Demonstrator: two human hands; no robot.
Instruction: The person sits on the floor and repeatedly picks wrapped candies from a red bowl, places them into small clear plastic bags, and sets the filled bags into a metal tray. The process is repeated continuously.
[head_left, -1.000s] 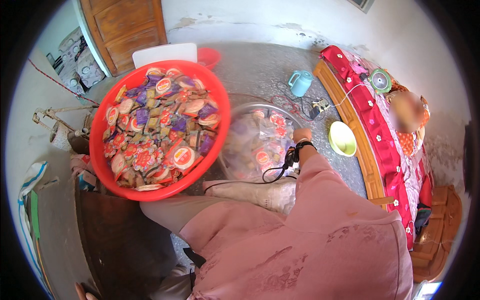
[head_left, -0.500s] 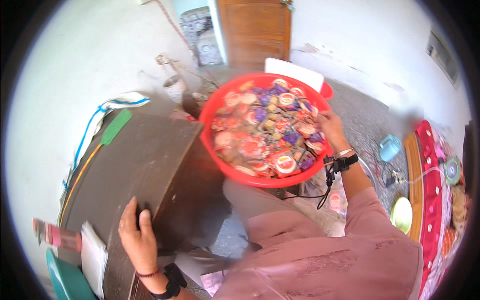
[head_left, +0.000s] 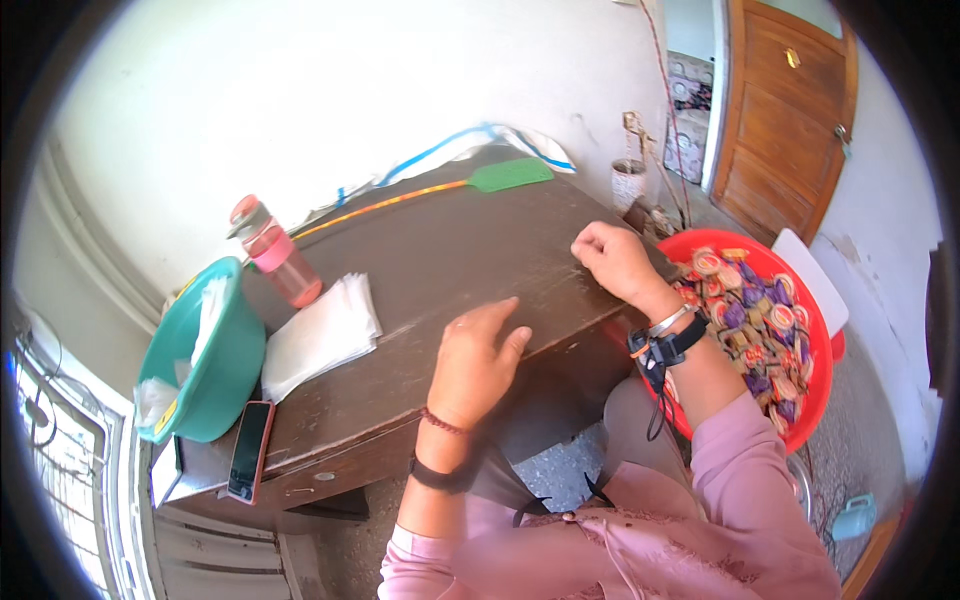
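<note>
Over the front part of the brown table point(head_left: 440, 250), my left hand point(head_left: 472, 362) has its fingers stretched out and the thumb apart, with nothing in it. My right hand point(head_left: 615, 262) is above the table's right end, its fingers curled closed; whatever they hold, if anything, is hidden. Beside my right forearm stands a red basin point(head_left: 822, 400) filled with small wrapped pieces point(head_left: 745, 320) in red, purple and tan. A stack of thin white bags or sheets point(head_left: 325, 330) lies on the table to the left of my left hand.
At the table's left are a teal tub point(head_left: 225, 370) with clear plastic in it, a pink bottle point(head_left: 275, 250) and a phone point(head_left: 250, 450) at the front edge. A green fly swatter point(head_left: 510, 175) lies along the back. A light-blue jug point(head_left: 853, 518) stands on the floor at right.
The view has swung left toward the table. My right hand has left the red basin's rim area and come over the table, its fingers curled. My left hand remains open.
</note>
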